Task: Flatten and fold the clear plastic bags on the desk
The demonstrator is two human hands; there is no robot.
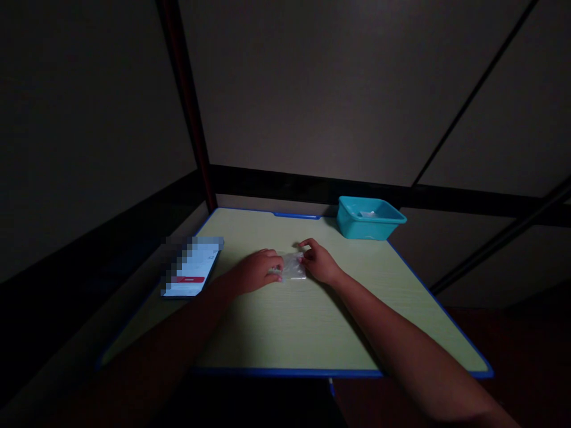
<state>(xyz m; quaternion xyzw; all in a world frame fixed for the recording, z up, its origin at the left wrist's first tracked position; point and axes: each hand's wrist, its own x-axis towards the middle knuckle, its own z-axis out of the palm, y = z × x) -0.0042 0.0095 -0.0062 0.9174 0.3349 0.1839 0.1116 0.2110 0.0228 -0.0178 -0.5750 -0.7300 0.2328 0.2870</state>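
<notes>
A small clear plastic bag (293,267) lies between my two hands over the middle of the table. My left hand (262,270) grips its left end, with the fingers curled and the thumb below. At the bag's right edge, my right hand (317,260) pinches it between thumb and a finger, while the index finger points out to the left above it. What the bag contains, if anything, is too small to tell.
The light table (285,339) has a blue rim. A tablet with a lit, partly blurred screen (196,270) lies at the left edge. At the back right corner stands a turquoise basket (368,229) with something pale inside. Walls rise behind and to the left.
</notes>
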